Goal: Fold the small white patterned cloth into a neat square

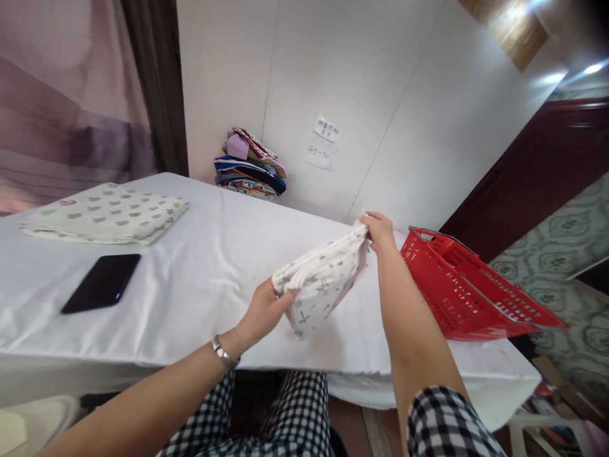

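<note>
A folded white cloth (328, 276) with small grey-green printed motifs hangs between my two hands, just above the white-covered table (214, 254). My left hand (271, 304) pinches its near left corner, thumb on top. At the far right corner, my right hand (379, 230) grips the upper edge. The cloth's layers show along its top, and its lower part droops toward the tabletop. Another folded white cloth (109, 212), printed with grey-green hearts, lies flat on the left side of the table.
A black phone (101, 283) lies at the left on the table. Close by my right forearm stands a red plastic basket (457, 292) with metal handles. Several folded clothes (250, 168) are stacked against the wall, below paper notes (318, 154).
</note>
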`<state>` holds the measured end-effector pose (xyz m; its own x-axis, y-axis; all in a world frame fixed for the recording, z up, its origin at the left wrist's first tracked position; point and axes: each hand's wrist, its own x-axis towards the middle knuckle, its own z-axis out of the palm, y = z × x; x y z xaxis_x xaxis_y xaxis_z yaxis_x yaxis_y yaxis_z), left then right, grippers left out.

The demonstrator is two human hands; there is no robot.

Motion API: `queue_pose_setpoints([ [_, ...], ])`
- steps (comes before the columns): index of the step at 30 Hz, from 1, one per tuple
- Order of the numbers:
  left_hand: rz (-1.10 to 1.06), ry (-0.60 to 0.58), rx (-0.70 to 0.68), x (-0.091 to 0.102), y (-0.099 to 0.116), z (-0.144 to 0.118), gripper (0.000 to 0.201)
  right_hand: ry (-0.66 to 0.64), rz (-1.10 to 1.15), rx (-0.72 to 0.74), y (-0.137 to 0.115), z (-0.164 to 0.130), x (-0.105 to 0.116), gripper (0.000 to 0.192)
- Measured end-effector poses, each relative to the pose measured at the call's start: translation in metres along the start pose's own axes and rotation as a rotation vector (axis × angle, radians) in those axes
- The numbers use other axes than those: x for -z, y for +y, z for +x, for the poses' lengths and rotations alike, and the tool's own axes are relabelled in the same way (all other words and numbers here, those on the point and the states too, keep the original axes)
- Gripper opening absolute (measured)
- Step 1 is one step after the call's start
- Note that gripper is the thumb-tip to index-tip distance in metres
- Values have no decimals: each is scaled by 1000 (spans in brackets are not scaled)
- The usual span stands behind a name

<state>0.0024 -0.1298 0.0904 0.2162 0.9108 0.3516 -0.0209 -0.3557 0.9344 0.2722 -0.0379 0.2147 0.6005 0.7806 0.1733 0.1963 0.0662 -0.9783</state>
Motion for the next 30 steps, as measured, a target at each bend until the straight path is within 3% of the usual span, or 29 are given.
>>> queue_pose_setpoints([
  [2, -197, 128, 152, 12, -19, 14, 39, -94, 80, 57, 0, 3, -25, 48],
  [4, -371, 241, 419, 30, -47, 24, 46, -221, 111, 90, 12, -3, -50, 46],
  [6, -448, 336, 680, 51, -75, 27, 42, -328, 70, 74, 38, -17, -70, 42],
  [8, -533, 315, 744, 68, -95, 26, 39, -435, -15, 36, 73, -37, -83, 36],
  [12, -488, 270, 743, 77, -106, 26, 41, -572, -534, 160, 141, -86, -97, 32],
  [15, -345, 314, 743, 71, -107, 31, 40, -602, -613, 250, 172, -120, -97, 33],
  [16, -284, 331, 752, 69, -107, 32, 40, -609, -670, 375, 179, -128, -95, 33],
  [20, -119, 378, 772, 71, -111, 36, 45, -549, -831, 615, 193, -143, -89, 35],
  [22, -17, 400, 757, 77, -112, 37, 58, -541, -862, 637, 196, -143, -88, 35],
  [25, 334, 362, 652, 86, -110, 42, 69, -520, -882, 635, 200, -142, -90, 35],
  [27, 555, 282, 565, 89, -109, 46, 63, -495, -885, 625, 201, -142, -92, 35],
  [30, 699, 200, 540, 88, -109, 50, 53, -479, -872, 622, 202, -143, -93, 35],
])
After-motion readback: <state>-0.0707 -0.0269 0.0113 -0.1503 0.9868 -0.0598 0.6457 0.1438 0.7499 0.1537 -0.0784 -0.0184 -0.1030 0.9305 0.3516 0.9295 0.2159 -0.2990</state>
